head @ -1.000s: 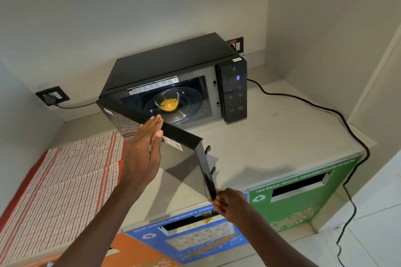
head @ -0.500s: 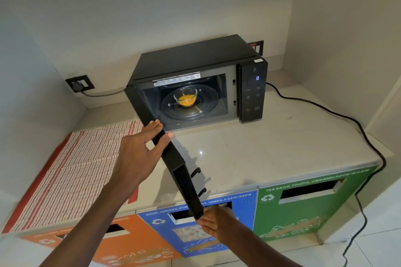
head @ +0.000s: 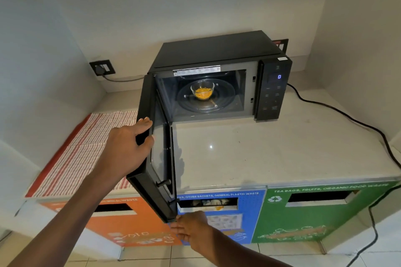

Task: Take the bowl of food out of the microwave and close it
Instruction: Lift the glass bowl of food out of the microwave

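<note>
A black microwave [head: 219, 50] stands at the back of a pale counter [head: 260, 147]. Its door [head: 159, 158] is swung wide, hinged at the left. Inside, a clear glass bowl [head: 202, 88] of yellow-orange food sits on the round glass turntable [head: 206, 102]. My left hand [head: 128, 147] grips the top edge of the door, thumb on the inner side. My right hand [head: 191, 228] is at the door's lower outer corner, fingers touching its edge from below.
A red-striped cloth [head: 71, 158] covers the counter's left part. A black power cable [head: 347, 119] runs over the right side and down to the floor. Orange [head: 86, 223], blue [head: 249, 212] and green [head: 314, 219] waste-bin fronts sit under the counter. Walls enclose three sides.
The door has swung further outward, now edge-on toward me. My left hand went from lying flat on it to gripping its top edge. My right hand stays at the lower corner.
</note>
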